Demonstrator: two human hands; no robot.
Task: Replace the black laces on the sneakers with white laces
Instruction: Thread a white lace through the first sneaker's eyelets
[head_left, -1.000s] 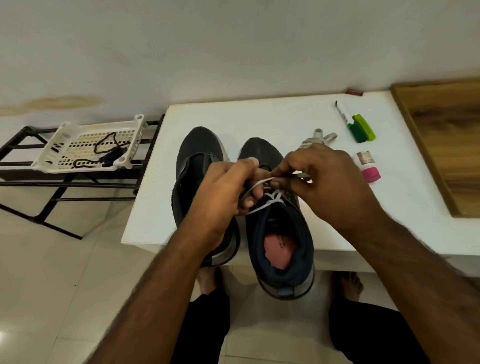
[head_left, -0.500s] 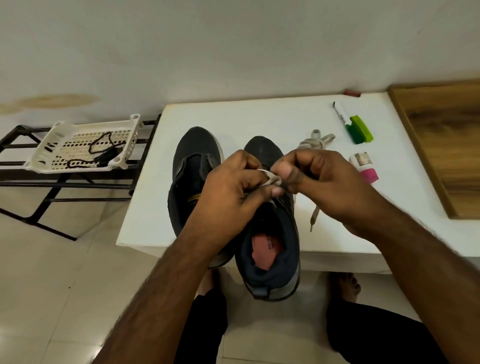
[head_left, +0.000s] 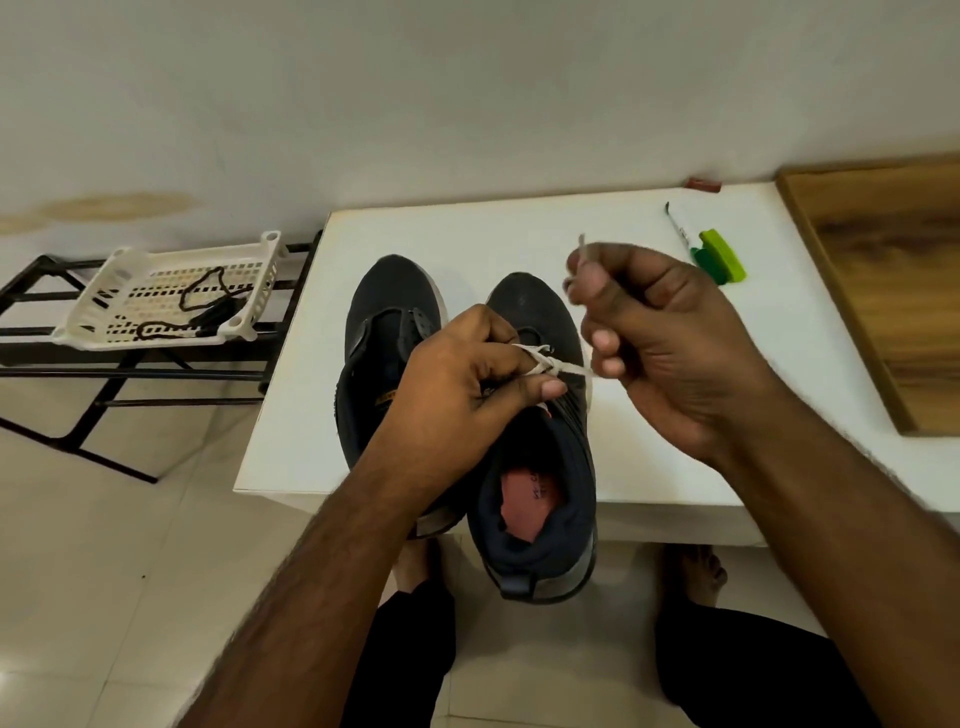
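Two black sneakers stand side by side on the white table (head_left: 519, 228), heels over its front edge. The left sneaker (head_left: 384, 332) has no lace showing. On the right sneaker (head_left: 540, 467) a white lace (head_left: 545, 364) crosses the eyelets. My left hand (head_left: 462, 384) pinches the lace at the knot over the tongue. My right hand (head_left: 660, 338) is raised to the right of the shoe and grips the lace's free end, whose tip sticks up above my fingers. Black laces (head_left: 202, 306) lie in a white basket (head_left: 124, 270) on the left.
The basket rests on a black metal rack (head_left: 130, 374) beside the table. A marker (head_left: 679, 228) and a green object (head_left: 722, 260) lie at the table's back right. A wooden board (head_left: 883, 291) covers the right edge. My feet and dark trousers show below the table.
My right hand has pulled away from the left hand, up and to the right, drawing the lace's end out. The left hand stays at the knot. The pink-capped item is now hidden behind my right hand.
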